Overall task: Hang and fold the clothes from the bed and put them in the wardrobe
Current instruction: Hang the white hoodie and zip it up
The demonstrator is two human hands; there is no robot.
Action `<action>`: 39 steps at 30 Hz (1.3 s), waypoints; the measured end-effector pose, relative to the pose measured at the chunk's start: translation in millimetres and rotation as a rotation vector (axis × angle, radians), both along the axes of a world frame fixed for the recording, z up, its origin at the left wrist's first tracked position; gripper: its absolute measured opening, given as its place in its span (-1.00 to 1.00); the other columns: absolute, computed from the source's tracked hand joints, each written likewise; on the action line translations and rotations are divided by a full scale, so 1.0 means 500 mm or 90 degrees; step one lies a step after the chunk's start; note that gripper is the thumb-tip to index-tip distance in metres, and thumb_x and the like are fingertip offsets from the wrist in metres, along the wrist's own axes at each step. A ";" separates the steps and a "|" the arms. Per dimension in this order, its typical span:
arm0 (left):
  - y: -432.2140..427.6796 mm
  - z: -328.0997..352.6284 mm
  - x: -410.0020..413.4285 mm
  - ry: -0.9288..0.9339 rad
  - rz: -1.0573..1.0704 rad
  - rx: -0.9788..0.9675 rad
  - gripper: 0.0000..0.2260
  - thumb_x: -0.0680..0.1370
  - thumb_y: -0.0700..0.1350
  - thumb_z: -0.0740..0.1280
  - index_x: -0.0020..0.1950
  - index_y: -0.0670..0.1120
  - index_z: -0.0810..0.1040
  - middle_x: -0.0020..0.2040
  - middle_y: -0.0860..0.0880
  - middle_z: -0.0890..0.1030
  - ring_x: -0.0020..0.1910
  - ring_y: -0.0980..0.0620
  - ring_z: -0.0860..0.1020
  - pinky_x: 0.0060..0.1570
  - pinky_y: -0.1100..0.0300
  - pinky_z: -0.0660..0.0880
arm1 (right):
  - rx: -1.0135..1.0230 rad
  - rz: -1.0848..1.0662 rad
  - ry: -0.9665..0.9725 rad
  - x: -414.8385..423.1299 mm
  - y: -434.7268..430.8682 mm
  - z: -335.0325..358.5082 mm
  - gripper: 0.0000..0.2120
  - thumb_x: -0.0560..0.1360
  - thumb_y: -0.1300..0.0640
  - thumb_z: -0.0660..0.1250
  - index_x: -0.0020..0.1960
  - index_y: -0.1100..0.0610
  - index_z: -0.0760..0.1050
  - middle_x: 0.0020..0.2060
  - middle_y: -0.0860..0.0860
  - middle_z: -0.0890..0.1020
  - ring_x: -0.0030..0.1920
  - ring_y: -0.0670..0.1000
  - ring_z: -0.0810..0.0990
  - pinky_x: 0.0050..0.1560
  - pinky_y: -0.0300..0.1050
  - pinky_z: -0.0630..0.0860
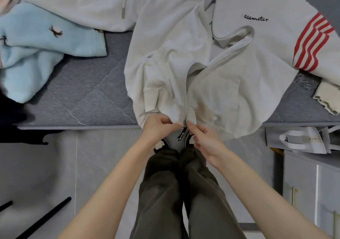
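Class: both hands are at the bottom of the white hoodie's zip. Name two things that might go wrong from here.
1. The left hand and right hand pinch the hem beside the zip slider; loose fabric there might catch in the teeth.
2. The white hoodie overhangs the edge of the mattress, so a firm pull may drag it towards the floor.

white hoodie [230, 80]: cut off at top | blue garment [36, 58]: cut off at left
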State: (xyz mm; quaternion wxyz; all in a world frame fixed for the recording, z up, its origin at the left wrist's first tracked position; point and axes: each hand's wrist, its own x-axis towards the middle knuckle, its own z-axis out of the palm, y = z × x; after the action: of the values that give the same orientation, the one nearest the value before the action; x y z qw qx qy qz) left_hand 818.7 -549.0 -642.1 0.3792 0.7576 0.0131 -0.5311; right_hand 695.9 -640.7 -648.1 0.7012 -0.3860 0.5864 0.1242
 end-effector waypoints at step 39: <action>0.078 0.013 -0.063 -0.214 -0.236 0.163 -0.76 0.61 -0.04 0.23 -0.04 -0.18 0.58 -0.07 -0.12 0.64 -0.03 -0.12 0.58 -0.02 0.04 0.51 | 0.114 0.029 0.007 0.129 -0.171 0.107 -0.77 0.57 0.02 0.27 -0.24 0.05 0.52 -0.38 -0.12 0.45 -0.43 -0.13 0.24 -0.38 -0.30 0.16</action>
State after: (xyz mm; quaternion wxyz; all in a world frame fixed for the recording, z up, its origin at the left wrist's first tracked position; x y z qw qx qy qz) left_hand 787.4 -510.1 -635.4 0.1734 0.8661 -0.1220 -0.4527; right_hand 760.6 -726.2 -594.5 0.7269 -0.3344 0.5676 0.1940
